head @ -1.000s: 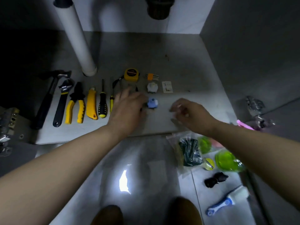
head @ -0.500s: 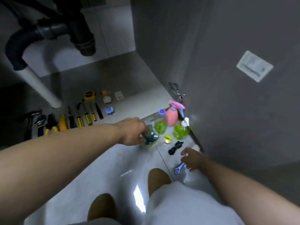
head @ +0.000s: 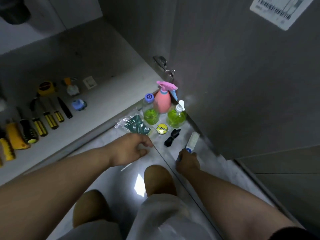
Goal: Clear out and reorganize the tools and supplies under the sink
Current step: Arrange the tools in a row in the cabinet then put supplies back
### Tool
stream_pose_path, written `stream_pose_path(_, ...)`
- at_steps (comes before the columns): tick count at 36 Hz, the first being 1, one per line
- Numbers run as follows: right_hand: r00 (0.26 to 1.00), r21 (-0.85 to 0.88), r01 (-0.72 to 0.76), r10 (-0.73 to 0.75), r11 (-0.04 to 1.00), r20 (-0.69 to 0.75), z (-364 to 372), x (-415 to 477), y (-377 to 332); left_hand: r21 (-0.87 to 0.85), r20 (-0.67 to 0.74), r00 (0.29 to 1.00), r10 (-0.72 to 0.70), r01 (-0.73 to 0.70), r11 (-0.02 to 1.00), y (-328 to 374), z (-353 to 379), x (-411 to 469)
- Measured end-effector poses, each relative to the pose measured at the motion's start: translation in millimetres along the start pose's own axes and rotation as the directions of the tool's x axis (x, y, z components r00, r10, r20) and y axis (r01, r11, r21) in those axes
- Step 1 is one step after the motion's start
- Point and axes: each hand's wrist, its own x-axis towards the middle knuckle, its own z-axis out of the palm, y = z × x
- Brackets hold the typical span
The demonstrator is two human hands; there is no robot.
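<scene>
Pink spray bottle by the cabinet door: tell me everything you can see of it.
The pink plastic spray bottle stands upright on the grey tiled floor, close against the grey cabinet door. It has a rounded, tapering body, a brighter pink trigger head and a light blue trigger. A clear blue-capped bottle and a clear pump bottle, both with green liquid, stand in front, partly hiding its base.

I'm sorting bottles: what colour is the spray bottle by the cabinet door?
The spray bottle is pink, with a light blue trigger; the head view shows it.
</scene>
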Motion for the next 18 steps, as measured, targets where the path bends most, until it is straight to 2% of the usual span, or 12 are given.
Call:
stream_pose_path(4,0.999,-0.06,-0.016,0.014,0.998,-0.034,4.8,-6.8,9.6,0.015,0.038,0.999,-0.021,0.021,1.0,-9.7,-5.6,-6.8)
stream_pose_path(7,0.999,-0.035,-0.023,0.021,0.999,-0.049,2.3,-19.3,15.4,0.087,0.068,0.997,-0.038,0.032,0.996,-11.9,-22.0,-18.1)
stream_pose_path(13,0.987,0.111,0.156,-0.152,0.981,-0.042,-22.5,-54.6,20.7,0.29,0.034,0.993,-0.116,0.101,0.952,-19.9,-68.0,-47.7)
stream_pose_path(18,0.966,0.154,0.254,-0.241,0.955,-0.095,-52.9,-86.0,-4.3,0.252,-0.06,0.983,-0.173,0.182,0.951,-22.5,-92.4,-72.0)
